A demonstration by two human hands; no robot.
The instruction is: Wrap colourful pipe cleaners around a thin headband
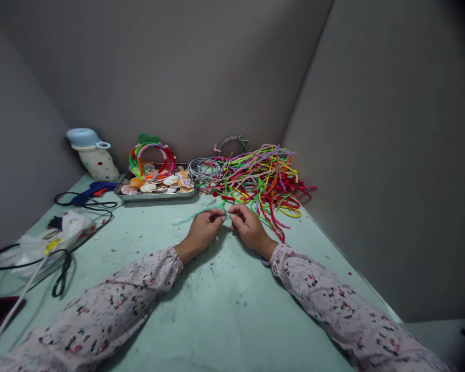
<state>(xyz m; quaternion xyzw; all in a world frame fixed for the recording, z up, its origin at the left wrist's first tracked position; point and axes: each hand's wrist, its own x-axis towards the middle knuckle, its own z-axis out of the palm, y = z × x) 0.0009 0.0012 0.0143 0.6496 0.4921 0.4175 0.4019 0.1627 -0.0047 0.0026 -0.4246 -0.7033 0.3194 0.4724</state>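
Both hands meet near the middle of the table, fingertips almost touching. A pale green pipe cleaner (186,219) runs leftward from my left hand (205,226), which pinches it between thumb and fingers. My right hand (249,226) is also closed in a pinch, at the pipe cleaner's other end, where a small green bit shows between the two hands. How the end is bent there is too small to make out. Just beyond the right hand lies a tangled heap of coloured pipe cleaners (267,173).
A metal tray (158,196) of seashells (170,180) stands at the back, with wrapped rings (166,155) on it. Beside it lies coiled grey wire (207,169). At left are a bottle (96,160), a blue-handled tool (93,192), black cable (64,274) and a plastic bag (73,227).
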